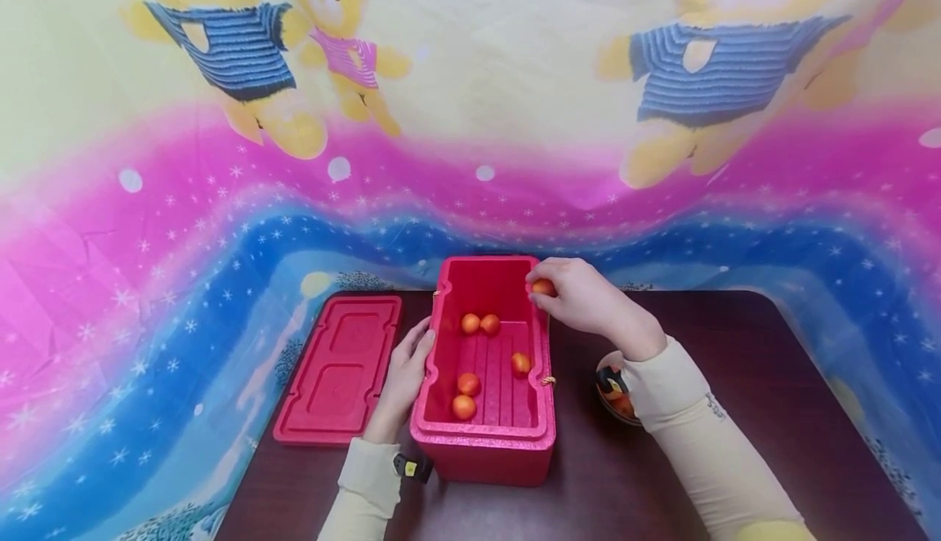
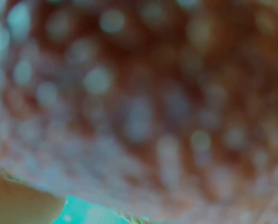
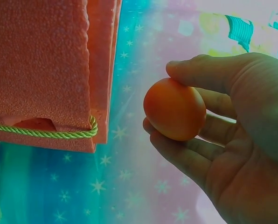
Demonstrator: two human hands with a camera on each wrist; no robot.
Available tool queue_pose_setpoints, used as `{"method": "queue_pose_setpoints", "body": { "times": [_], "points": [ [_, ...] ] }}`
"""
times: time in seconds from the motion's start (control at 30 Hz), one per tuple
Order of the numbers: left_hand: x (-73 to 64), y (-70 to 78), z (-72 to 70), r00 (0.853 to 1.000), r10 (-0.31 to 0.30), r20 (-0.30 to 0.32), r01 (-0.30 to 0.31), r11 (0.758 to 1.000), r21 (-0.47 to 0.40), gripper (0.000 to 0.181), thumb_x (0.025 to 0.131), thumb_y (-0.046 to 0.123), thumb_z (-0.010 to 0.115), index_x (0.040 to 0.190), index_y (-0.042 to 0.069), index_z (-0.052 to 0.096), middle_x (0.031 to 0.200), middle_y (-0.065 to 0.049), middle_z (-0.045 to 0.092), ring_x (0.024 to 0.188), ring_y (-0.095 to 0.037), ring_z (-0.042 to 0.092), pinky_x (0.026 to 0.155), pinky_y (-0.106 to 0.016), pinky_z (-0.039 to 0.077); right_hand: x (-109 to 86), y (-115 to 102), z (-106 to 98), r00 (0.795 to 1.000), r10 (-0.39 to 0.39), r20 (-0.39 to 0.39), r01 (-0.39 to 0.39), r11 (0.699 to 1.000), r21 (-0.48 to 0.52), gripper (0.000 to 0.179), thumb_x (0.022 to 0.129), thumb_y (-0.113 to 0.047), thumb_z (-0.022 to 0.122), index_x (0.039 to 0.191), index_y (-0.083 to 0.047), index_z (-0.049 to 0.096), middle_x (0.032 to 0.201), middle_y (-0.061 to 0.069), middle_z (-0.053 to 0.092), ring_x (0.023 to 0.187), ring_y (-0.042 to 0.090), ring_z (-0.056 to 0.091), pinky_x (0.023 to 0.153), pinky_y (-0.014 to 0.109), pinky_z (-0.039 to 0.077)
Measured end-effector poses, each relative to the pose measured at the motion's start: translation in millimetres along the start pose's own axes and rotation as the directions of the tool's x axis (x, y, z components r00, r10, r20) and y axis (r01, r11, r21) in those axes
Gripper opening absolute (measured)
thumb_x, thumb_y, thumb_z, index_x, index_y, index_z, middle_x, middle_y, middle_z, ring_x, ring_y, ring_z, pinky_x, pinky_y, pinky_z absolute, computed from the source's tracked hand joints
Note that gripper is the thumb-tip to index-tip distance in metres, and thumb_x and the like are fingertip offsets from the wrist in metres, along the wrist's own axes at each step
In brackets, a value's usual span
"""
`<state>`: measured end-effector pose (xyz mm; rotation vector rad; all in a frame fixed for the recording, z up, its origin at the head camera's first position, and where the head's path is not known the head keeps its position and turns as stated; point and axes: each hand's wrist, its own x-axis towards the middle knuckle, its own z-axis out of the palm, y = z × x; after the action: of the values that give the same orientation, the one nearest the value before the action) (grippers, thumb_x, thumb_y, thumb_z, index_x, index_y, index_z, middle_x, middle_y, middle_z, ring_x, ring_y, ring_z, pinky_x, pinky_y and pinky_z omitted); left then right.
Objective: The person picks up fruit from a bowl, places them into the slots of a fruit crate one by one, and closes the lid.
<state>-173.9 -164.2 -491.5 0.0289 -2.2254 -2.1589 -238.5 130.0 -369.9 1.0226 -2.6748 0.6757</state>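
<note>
My right hand [image 1: 577, 300] pinches a small smooth orange fruit [image 3: 174, 109] between thumb and fingers, just above the far right rim of a red foam box [image 1: 481, 463]. In the right wrist view the fruit is apart from the box wall [image 3: 36, 60]. Several like fruits lie inside the box, among them one at the right wall [image 1: 520, 364] and a pair near the far end. My left hand [image 1: 406, 369] rests along the box's left outer side, its fingers fairly straight. The left wrist view is mostly a blurred close surface.
A red lid [image 1: 338, 369] lies flat left of the box. Right of it stands a bowl [image 1: 613, 412] with more orange fruits, partly hidden by my right sleeve. Gold rope [image 3: 50, 133] loops stick out from the box sides. A printed cloth [image 1: 470, 116] hangs behind the dark table [image 1: 720, 377].
</note>
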Motion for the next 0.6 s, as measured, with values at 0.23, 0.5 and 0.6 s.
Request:
{"method": "queue_pose_setpoints", "body": {
  "times": [0.23, 0.5, 0.6],
  "points": [
    [-0.3, -1.0, 0.1, 1.0, -0.008, 0.003, 0.008, 1.0, -0.001, 0.057, 0.104, 0.041, 0.055, 0.152, 0.012, 0.045, 0.143, -0.018, 0.056, 0.12, -0.033, 0.061, 0.096, -0.041, 0.055, 3.1, -2.1, 0.3, 1.0, -0.01, 0.017, 0.01, 1.0, 0.005, 0.032, 0.085, -0.016, 0.082, 0.113, -0.005, 0.072, 0.106, 0.01, 0.071, 0.088, 0.022, 0.066, 0.081, 0.039, 0.06],
    [-0.2, -0.9, 0.2, 1.0, -0.001, -0.001, 0.001, 1.0, 0.004, 0.057, 0.104, 0.041, 0.055, 0.152, 0.012, 0.045, 0.143, -0.017, 0.056, 0.12, -0.032, 0.061, 0.097, -0.04, 0.054, 7.3, -3.0, 2.8, 0.999, -0.006, 0.048, 0.006, 1.0, -0.005, 0.031, 0.086, -0.016, 0.081, 0.113, -0.003, 0.073, 0.105, 0.01, 0.072, 0.087, 0.022, 0.066, 0.081, 0.04, 0.06],
    [0.6, -0.9, -0.2, 1.0, 0.001, -0.002, -0.001, 1.0, 0.014, 0.056, 0.105, 0.04, 0.054, 0.152, 0.011, 0.045, 0.143, -0.017, 0.056, 0.121, -0.032, 0.061, 0.097, -0.041, 0.054, 8.8, -4.2, 2.7, 0.998, -0.01, 0.057, 0.011, 1.0, -0.013, 0.031, 0.086, -0.017, 0.081, 0.113, -0.003, 0.073, 0.106, 0.011, 0.072, 0.087, 0.023, 0.067, 0.083, 0.04, 0.059]
  ]
}}
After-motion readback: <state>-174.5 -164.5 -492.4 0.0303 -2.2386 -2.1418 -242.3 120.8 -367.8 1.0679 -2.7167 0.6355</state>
